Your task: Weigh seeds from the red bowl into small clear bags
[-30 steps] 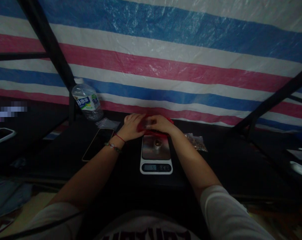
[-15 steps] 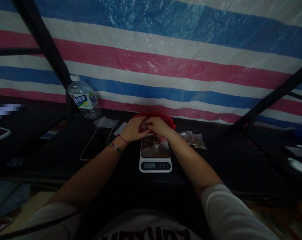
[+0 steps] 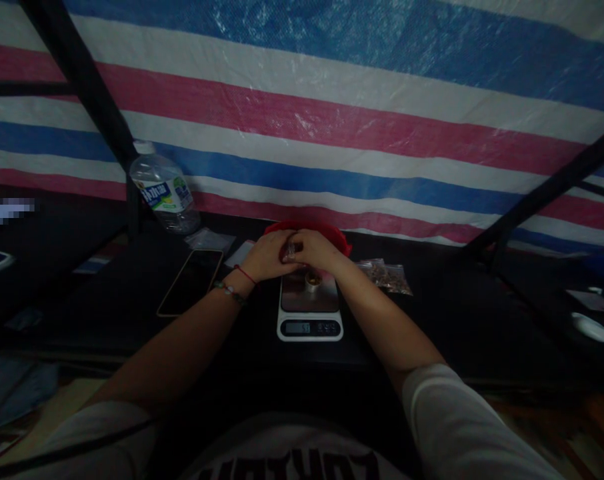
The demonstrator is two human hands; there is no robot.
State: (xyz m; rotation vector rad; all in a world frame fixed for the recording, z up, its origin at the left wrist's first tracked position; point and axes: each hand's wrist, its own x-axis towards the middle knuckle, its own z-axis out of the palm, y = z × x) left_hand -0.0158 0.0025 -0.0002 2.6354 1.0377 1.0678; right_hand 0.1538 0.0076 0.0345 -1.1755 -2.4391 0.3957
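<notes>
My left hand (image 3: 272, 256) and my right hand (image 3: 316, 249) meet over the far edge of a white digital scale (image 3: 309, 329). Between their curled fingers is a small clear plastic bag (image 3: 290, 251), mostly hidden by them. Behind and below the hands is a red tray or basin (image 3: 332, 233), with only its far rim showing. A small round cup (image 3: 313, 281) with brownish bits in it stands on the scale's metal plate, below my right hand. The scale's display is lit, its digits too small to read surely.
Right of the scale lie filled zip bags (image 3: 389, 277). To the left are a phone (image 3: 191, 283), flat clear plastic bags (image 3: 209, 240) and a large plastic bottle (image 3: 163, 190). A striped tarp (image 3: 332, 127) hangs behind the black table (image 3: 432, 320); dark metal posts slant at both sides.
The hands stay together over the scale; the fingers have shifted slightly, and a bit more of the clear plastic shows between them. The whole view has moved a little.
</notes>
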